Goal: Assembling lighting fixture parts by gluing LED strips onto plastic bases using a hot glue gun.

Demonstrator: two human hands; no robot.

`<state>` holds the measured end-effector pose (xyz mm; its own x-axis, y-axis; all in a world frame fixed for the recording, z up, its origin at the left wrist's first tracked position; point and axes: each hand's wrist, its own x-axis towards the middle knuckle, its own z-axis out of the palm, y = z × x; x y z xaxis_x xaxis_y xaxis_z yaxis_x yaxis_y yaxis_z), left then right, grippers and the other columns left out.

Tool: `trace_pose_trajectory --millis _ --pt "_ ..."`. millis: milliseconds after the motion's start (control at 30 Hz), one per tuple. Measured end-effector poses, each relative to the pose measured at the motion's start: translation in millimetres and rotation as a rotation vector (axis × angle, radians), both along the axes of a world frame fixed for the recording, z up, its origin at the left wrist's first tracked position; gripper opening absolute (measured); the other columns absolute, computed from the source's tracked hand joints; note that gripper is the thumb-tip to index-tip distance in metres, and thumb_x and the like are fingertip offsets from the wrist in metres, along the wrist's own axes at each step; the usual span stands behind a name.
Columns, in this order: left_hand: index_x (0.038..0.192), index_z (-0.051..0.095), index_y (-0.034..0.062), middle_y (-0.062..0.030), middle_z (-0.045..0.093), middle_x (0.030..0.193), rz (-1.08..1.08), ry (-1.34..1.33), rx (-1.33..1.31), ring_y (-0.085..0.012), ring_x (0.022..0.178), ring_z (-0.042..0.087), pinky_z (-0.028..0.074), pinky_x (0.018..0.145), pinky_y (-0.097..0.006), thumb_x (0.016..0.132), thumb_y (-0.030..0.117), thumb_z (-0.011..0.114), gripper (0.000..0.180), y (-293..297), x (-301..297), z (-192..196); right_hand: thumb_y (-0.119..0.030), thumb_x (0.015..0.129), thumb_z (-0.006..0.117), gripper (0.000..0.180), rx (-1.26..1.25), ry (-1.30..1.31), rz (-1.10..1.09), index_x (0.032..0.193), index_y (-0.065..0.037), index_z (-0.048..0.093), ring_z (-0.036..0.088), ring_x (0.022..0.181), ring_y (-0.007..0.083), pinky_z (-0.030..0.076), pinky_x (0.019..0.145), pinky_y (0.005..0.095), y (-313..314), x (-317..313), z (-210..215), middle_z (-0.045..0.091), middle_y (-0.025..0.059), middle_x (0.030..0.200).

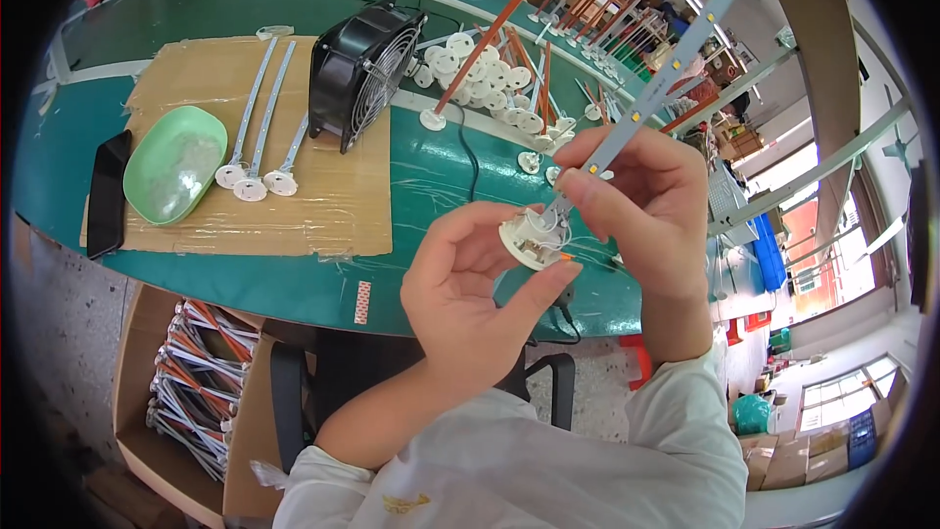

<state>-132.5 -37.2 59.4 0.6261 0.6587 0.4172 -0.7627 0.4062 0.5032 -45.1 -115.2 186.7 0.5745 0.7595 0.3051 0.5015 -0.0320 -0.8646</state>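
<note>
LED strip in hands, gold shirt emblem

We have a long, narrow light strip and a round white cap at its lower end. The strip is straight and pale grey, with small yellowish lights spaced along its face. It slants up to our right, its far end running out at the picture's top edge; our right hand pinches it near the bottom. The cap sits tilted in the fingers of our left hand, its hollow side toward the strip. Thin white wires loop where the two meet; we cannot tell whether they are fastened together.
</note>
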Motion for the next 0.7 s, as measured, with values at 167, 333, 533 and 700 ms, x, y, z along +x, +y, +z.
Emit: trace_pose_trajectory --millis 167,333,533,700 --pt "0.124 0.050 -0.0030 -0.0162 0.067 0.113 0.044 0.002 0.064 -0.0220 0.106 0.070 0.059 0.087 -0.029 0.084 -0.004 0.079 0.050 2.3 3.4 -4.4 0.002 0.087 0.073 0.018 -0.025 0.004 -0.008 0.104 0.006 0.071 0.068 0.089 0.0107 0.059 0.070 0.0246 0.6 0.8 -0.4 0.071 0.0093 0.100" --pt "0.124 0.051 -0.0031 -0.0131 0.065 0.114 0.085 -0.036 0.079 -0.0187 0.105 0.068 0.058 0.088 -0.029 0.083 -0.003 0.081 0.051 3.9 8.6 -5.2 0.001 0.087 0.074 0.018 -0.005 0.024 -0.009 0.104 0.005 0.071 0.068 0.088 0.0102 0.057 0.068 0.0235 -0.8 9.0 -3.0 0.072 0.0084 0.097" --pt "0.125 0.056 -0.0073 -0.0163 0.069 0.109 0.075 -0.090 0.065 -0.0200 0.100 0.070 0.060 0.086 -0.033 0.075 -0.011 0.083 0.057 6.0 9.6 7.7 -0.004 0.089 0.074 0.017 0.013 0.153 0.060 0.104 0.004 0.071 0.064 0.073 0.0071 0.048 0.055 0.0211 -8.2 16.6 6.6 0.071 0.0055 0.089" --pt "0.126 0.061 -0.0084 -0.0148 0.071 0.106 0.147 -0.227 0.249 -0.0200 0.094 0.072 0.060 0.081 -0.032 0.075 -0.009 0.084 0.056 15.5 20.4 34.6 -0.007 0.092 0.072 0.022 0.367 0.412 0.046 0.112 0.002 0.067 0.058 0.065 0.0051 0.039 0.049 0.0200 -14.2 16.6 7.0 0.067 0.0030 0.085"
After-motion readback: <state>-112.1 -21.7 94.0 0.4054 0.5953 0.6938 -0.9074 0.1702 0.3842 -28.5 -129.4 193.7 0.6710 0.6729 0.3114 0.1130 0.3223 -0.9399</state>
